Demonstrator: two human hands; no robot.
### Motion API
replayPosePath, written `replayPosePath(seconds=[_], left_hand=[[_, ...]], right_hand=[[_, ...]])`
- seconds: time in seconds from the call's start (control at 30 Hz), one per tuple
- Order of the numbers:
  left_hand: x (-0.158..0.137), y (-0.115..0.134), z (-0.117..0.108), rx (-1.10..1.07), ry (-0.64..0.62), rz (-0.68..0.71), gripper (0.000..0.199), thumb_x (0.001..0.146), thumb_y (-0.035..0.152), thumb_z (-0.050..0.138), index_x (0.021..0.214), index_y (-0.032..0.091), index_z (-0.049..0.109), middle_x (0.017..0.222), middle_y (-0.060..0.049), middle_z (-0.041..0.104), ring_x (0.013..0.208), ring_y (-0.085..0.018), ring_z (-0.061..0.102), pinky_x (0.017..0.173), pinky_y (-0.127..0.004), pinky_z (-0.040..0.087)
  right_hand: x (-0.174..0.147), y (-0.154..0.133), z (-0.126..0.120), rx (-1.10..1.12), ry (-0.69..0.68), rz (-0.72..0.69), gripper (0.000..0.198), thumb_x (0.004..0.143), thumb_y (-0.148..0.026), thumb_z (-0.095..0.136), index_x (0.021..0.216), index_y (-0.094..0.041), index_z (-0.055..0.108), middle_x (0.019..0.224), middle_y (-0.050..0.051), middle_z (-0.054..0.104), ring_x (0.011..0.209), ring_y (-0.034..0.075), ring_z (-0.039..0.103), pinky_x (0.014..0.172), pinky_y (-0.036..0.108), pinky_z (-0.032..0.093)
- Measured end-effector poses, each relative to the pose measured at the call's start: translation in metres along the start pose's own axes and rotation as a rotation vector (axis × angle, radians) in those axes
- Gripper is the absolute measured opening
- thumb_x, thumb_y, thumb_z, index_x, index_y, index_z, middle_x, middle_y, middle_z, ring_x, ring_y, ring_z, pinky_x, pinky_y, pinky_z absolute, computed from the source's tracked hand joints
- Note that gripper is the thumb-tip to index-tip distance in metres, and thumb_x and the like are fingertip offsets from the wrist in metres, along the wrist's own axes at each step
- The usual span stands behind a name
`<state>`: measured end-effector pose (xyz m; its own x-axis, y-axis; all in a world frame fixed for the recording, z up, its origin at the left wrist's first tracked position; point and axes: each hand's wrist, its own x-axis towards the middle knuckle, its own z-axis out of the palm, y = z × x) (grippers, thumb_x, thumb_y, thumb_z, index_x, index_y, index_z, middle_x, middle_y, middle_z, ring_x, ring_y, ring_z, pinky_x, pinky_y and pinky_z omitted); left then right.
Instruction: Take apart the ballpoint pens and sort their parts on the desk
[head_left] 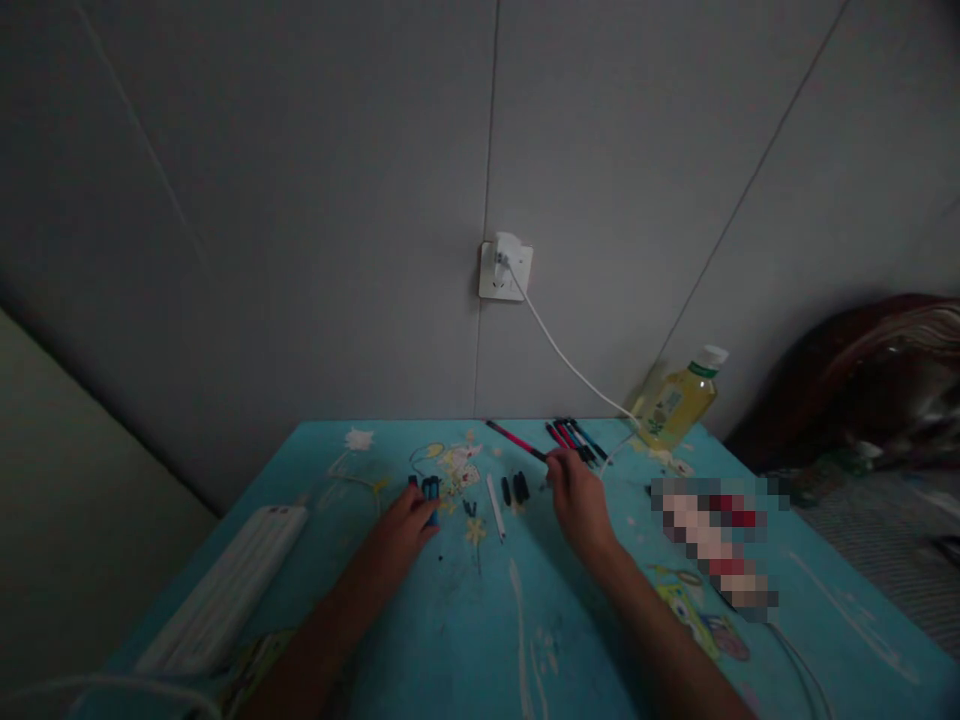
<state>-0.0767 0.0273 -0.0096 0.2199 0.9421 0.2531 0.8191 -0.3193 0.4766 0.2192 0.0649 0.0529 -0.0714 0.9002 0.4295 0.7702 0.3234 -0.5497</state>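
Observation:
A slim red-and-black pen [517, 440] slants up to the left from my right hand [581, 505], whose fingers pinch its dark lower end. My left hand [409, 522] has its fingers closed about a few short dark-blue pieces [432, 490] that look like pen parts. Between the hands lie a white pen [496, 508], several short black pieces like pen caps [520, 488] and a couple of tiny dark bits [469, 508]. Behind my right hand, several red, black and blue pens [574, 440] lie side by side.
The blue patterned table [465, 640] meets a grey wall. A bottle of yellow drink [679, 405] stands at the back right, near a white cable [562, 355] from a wall socket [487, 285]. A white keyboard-like slab [225, 590] lies left; a pixelated device [712, 545] lies right.

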Motion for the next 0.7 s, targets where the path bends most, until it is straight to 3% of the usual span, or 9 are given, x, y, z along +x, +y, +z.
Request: replayPosePath(seconds=[0.1, 0.2, 0.27, 0.43, 0.53, 0.7], left_hand=[[-0.002, 0.008, -0.007, 0.064, 0.136, 0.117, 0.033, 0.091, 0.032, 0.056, 0.123, 0.023, 0.06, 0.115, -0.008, 0.056, 0.105, -0.023, 0.057, 0.097, -0.041, 0.048], [-0.006, 0.024, -0.014, 0.085, 0.409, 0.225, 0.034, 0.095, 0.029, 0.051, 0.128, 0.025, 0.056, 0.118, -0.009, 0.056, 0.109, -0.024, 0.056, 0.1, -0.045, 0.047], [-0.01, 0.036, -0.015, 0.138, 0.457, 0.316, 0.036, 0.092, 0.027, 0.055, 0.129, 0.025, 0.055, 0.12, -0.01, 0.057, 0.111, -0.025, 0.057, 0.1, -0.047, 0.046], [-0.02, 0.054, -0.005, 0.228, 0.331, 0.549, 0.036, 0.089, 0.022, 0.062, 0.124, 0.026, 0.059, 0.111, -0.006, 0.065, 0.1, -0.022, 0.062, 0.091, -0.039, 0.051], [-0.024, 0.054, -0.001, 0.21, 0.27, 0.562, 0.03, 0.093, 0.02, 0.055, 0.122, 0.024, 0.061, 0.108, -0.004, 0.068, 0.096, -0.018, 0.065, 0.087, -0.032, 0.053], [-0.027, 0.05, -0.001, 0.207, 0.226, 0.543, 0.033, 0.095, 0.025, 0.053, 0.128, 0.024, 0.058, 0.114, -0.005, 0.068, 0.099, -0.018, 0.066, 0.089, -0.032, 0.054]], right_hand=[[-0.023, -0.016, 0.007, 0.202, -0.059, -0.089, 0.026, 0.101, -0.033, 0.038, 0.103, -0.018, 0.059, 0.085, 0.005, 0.067, 0.075, 0.016, 0.063, 0.072, 0.024, 0.045], [-0.04, -0.027, 0.014, 0.265, -0.174, -0.111, 0.022, 0.1, -0.029, 0.042, 0.1, -0.019, 0.061, 0.086, 0.004, 0.067, 0.076, 0.015, 0.062, 0.073, 0.023, 0.045], [-0.047, -0.034, 0.018, 0.305, -0.247, -0.114, 0.022, 0.1, -0.029, 0.043, 0.095, -0.019, 0.062, 0.082, 0.003, 0.066, 0.074, 0.014, 0.061, 0.072, 0.023, 0.044], [-0.059, -0.05, 0.021, 0.519, -0.337, -0.106, 0.026, 0.101, -0.031, 0.042, 0.093, -0.019, 0.063, 0.081, 0.0, 0.066, 0.075, 0.011, 0.062, 0.072, 0.019, 0.044], [-0.06, -0.049, 0.019, 0.501, -0.342, -0.123, 0.029, 0.101, -0.034, 0.043, 0.089, -0.018, 0.065, 0.079, 0.0, 0.066, 0.075, 0.011, 0.061, 0.073, 0.02, 0.044], [-0.056, -0.039, 0.021, 0.353, -0.414, -0.145, 0.042, 0.102, -0.036, 0.038, 0.072, -0.018, 0.061, 0.066, -0.002, 0.059, 0.062, 0.01, 0.056, 0.065, 0.02, 0.041]])
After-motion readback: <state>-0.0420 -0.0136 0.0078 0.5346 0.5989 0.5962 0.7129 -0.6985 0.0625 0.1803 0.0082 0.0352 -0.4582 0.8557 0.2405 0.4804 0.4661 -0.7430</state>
